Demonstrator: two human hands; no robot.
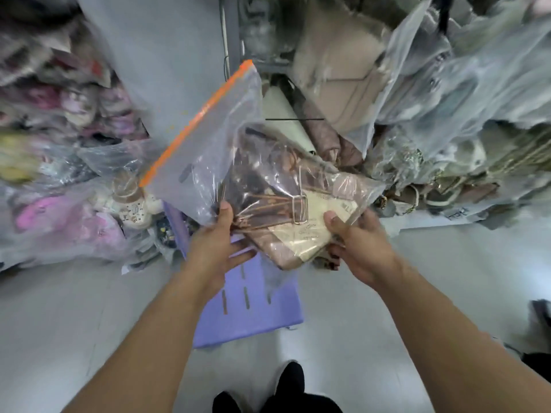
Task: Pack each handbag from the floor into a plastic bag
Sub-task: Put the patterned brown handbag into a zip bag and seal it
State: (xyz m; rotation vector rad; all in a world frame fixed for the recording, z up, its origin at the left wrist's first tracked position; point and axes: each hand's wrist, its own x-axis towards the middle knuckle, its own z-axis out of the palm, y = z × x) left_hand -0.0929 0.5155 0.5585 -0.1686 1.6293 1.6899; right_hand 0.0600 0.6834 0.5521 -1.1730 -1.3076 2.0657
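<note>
we hold the clear plastic bag point(208, 150) above the floor point(89, 323), its orange zip edge point(196, 120) slanting up and away. the pink-and-cream handbag point(286, 231) lies inside, low in the bag near us, straps bunched. our left grip point(214, 251) pinches the bag's near edge, thumb on top and fingers beneath; our right grip point(362, 248) clasps the bagged handbag's right corner. a purple slotted plastic panel point(250, 317) sits below, with heaps of bagged goods point(59, 174) on either side.
</note>
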